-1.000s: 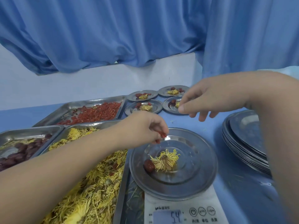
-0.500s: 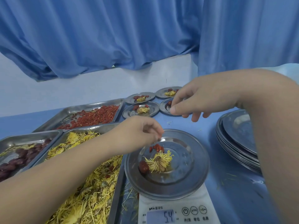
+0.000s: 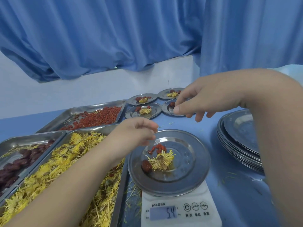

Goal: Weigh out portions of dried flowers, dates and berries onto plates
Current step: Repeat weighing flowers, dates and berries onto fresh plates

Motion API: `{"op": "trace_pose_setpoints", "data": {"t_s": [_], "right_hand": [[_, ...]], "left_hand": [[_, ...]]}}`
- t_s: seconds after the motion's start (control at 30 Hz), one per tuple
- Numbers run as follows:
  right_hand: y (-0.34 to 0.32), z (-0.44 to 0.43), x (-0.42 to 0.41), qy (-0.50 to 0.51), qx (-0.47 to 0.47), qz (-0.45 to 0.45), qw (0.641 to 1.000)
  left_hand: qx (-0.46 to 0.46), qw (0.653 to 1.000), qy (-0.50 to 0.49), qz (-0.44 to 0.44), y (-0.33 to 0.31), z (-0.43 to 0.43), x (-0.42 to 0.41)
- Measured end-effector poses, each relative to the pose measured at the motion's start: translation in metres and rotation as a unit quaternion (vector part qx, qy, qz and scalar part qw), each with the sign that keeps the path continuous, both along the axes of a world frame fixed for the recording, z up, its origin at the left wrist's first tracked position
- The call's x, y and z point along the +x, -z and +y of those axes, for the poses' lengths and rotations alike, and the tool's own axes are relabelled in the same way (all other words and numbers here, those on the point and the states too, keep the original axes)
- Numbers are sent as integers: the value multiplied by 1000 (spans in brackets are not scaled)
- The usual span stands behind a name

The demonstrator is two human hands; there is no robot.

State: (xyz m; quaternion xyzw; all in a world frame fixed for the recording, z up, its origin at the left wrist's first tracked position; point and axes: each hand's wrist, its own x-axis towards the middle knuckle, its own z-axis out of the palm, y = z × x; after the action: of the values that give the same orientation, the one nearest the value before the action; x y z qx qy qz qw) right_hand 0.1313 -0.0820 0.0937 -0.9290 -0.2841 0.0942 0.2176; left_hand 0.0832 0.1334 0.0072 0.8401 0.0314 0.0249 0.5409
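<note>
- Now: the plate (image 3: 188,163) sits on the scale (image 3: 180,200), display 54. It holds one flower (image 3: 161,159), a date (image 3: 146,166) touching the flower's left side, and a few berries (image 3: 156,147) just behind.
- Left grip (image 3: 136,133): hovers over the plate's far-left rim, fingers loosely curled, nothing visible in them.
- Right grip (image 3: 205,99): hangs above the filled plates at the back, fingers relaxed, empty.
- Judged handling: berries are tiny and light, so pinch them between thumb and fingertip. The flower is likely brittle; lift it loosely by its centre. The date looks firm; take it across the middle.
- The plate is thin, slick metal; hold opposite rims and keep it level.
</note>
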Motion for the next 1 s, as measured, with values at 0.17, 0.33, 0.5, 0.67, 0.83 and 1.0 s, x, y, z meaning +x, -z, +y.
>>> {"op": "trace_pose_setpoints", "data": {"t_s": [0.17,0.33,0.5,0.67,0.83,1.0], "right_hand": [[-2,1,-7,-7,-10,-14,1000],[-2,7,-17,-32,-17,-11,999],[6,6,-27,-39,-21,-9,999],[50,-4,-37,13,-63,-79,995],[107,-25,-57,131,45,-119,983],[123,-37,-63,207,146,-123,959]], "left_hand": [[-117,993,-18,-26,-4,6,-24],[-286,953,-72,-72,8,7,-46],[-384,913,-113,-81,15,3,-53],[-288,934,-183,-103,28,0,-54],[-200,939,-249,-127,29,-1,-59],[-257,939,-211,-88,29,-2,-60]]}}
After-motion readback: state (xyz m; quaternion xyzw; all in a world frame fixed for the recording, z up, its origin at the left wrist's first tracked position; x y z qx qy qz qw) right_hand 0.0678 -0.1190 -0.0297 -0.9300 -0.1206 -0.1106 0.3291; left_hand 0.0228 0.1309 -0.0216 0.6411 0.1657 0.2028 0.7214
